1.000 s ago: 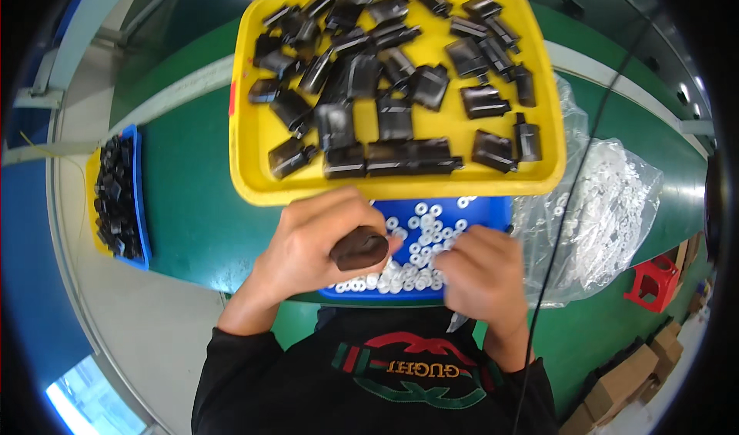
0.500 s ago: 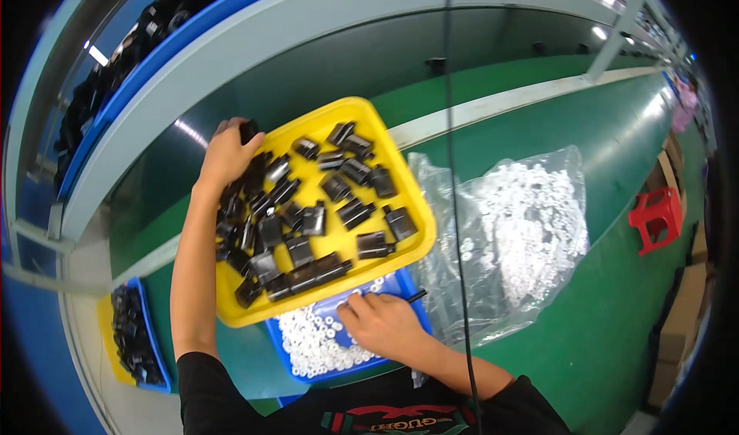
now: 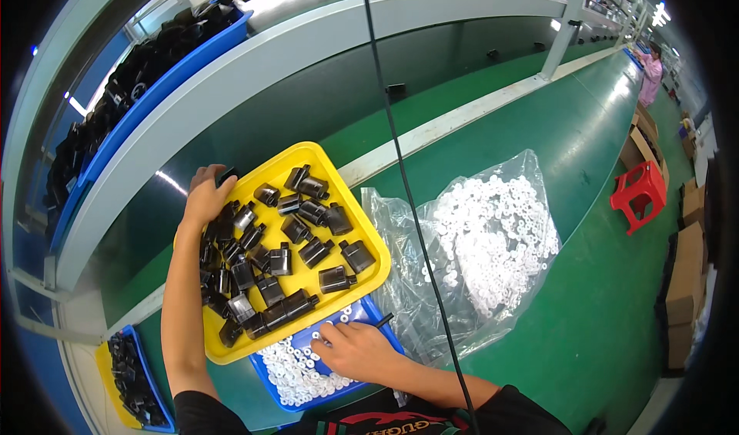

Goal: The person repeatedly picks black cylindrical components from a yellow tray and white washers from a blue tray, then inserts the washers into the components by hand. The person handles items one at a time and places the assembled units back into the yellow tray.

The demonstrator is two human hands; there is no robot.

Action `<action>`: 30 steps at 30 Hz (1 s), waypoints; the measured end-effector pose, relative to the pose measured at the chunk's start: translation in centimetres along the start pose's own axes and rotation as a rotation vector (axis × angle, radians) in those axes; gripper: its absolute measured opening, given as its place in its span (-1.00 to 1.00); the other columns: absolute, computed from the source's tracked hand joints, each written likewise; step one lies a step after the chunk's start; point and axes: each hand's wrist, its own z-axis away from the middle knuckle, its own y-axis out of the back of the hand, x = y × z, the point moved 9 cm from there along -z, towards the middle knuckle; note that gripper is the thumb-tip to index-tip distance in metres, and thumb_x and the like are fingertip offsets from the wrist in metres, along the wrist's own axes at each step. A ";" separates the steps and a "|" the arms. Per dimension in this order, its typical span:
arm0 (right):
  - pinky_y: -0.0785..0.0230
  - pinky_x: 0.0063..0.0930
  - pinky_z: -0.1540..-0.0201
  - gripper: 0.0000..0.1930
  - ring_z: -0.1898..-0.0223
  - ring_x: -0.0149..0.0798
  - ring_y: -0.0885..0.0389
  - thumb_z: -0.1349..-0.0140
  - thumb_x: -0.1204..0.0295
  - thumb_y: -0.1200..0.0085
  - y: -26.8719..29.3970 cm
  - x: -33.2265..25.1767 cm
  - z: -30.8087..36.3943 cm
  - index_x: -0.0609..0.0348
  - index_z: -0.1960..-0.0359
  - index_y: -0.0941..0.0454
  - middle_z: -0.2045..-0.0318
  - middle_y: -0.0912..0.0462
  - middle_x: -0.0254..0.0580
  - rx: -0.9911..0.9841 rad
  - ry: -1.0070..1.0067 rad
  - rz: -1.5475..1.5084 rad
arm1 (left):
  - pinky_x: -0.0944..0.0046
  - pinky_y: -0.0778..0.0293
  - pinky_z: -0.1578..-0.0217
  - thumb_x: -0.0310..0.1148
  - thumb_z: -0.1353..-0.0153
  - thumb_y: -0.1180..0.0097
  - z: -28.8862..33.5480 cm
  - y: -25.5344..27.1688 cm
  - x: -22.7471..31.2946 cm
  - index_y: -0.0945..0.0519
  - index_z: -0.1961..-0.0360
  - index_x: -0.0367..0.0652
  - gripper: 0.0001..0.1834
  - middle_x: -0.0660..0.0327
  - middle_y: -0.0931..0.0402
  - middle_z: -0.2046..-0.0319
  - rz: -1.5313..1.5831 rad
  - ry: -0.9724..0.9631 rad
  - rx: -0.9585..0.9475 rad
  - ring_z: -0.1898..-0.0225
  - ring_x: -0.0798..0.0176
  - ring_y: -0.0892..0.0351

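Note:
A yellow tray (image 3: pixel 369 273) holds several dark, translucent flat bottle-like pieces (image 3: pixel 280 260) with short necks. At its far left edge my left hand (image 3: pixel 205 198) is closed around a dark piece (image 3: pixel 226 175), mostly hidden by the fingers. My right hand (image 3: pixel 356 350) hovers over a blue tray (image 3: pixel 375 312) of small white rings (image 3: pixel 296 381), partly tucked under the yellow tray. A thin black stick (image 3: pixel 385 320) sticks out of that hand, its fingers curled. Whether a ring is at the fingertips, I cannot tell.
Right of the trays, a clear plastic bag (image 3: pixel 408 312) of white rings lies on the green table (image 3: pixel 493 373). A black cable (image 3: pixel 416 212) hangs across the view. Bins of dark parts (image 3: pixel 138 377) stand left. A red stool (image 3: pixel 640 196) and a person in pink (image 3: pixel 650 77) are at right.
The view has shifted, so the trays and bag sit lower and further left in the picture. My left hand stays at the yellow tray's edge, my right over the rings.

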 end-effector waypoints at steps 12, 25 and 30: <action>-0.44 -0.46 0.50 -0.81 0.51 -0.35 -0.56 0.16 0.44 -0.17 -0.6 -0.7 -0.2 0.06 0.44 -0.51 0.41 -0.48 -0.33 -0.064 0.089 -0.011 | -0.02 -0.06 -0.37 -0.05 -0.25 -0.19 19.7 3.0 7.9 -0.13 -0.45 -0.15 -0.15 -0.04 -0.22 -0.35 0.044 -0.055 -0.179 -0.43 -0.10 -0.09; -0.41 -0.38 0.54 -0.85 0.59 -0.25 -0.57 0.10 0.51 -0.26 -0.3 -0.7 -0.5 0.06 0.46 -0.54 0.49 -0.50 -0.30 -0.004 0.065 -0.009 | -0.02 -0.07 -0.31 -0.09 -0.33 -0.06 20.2 2.1 8.0 -0.46 -0.22 -0.11 -0.49 0.05 -0.37 -0.22 0.076 -0.074 -0.030 -0.33 0.00 -0.22; -0.45 -0.34 0.51 -0.87 0.58 -0.23 -0.57 0.06 0.48 -0.24 -0.5 -1.2 -0.6 0.07 0.45 -0.55 0.49 -0.47 -0.26 -0.027 0.100 0.012 | -0.07 -0.13 -0.21 0.26 -0.32 0.11 19.4 2.8 7.6 -0.26 -0.38 -0.11 -0.20 -0.04 -0.28 -0.23 -0.025 -0.068 0.154 -0.26 -0.08 -0.23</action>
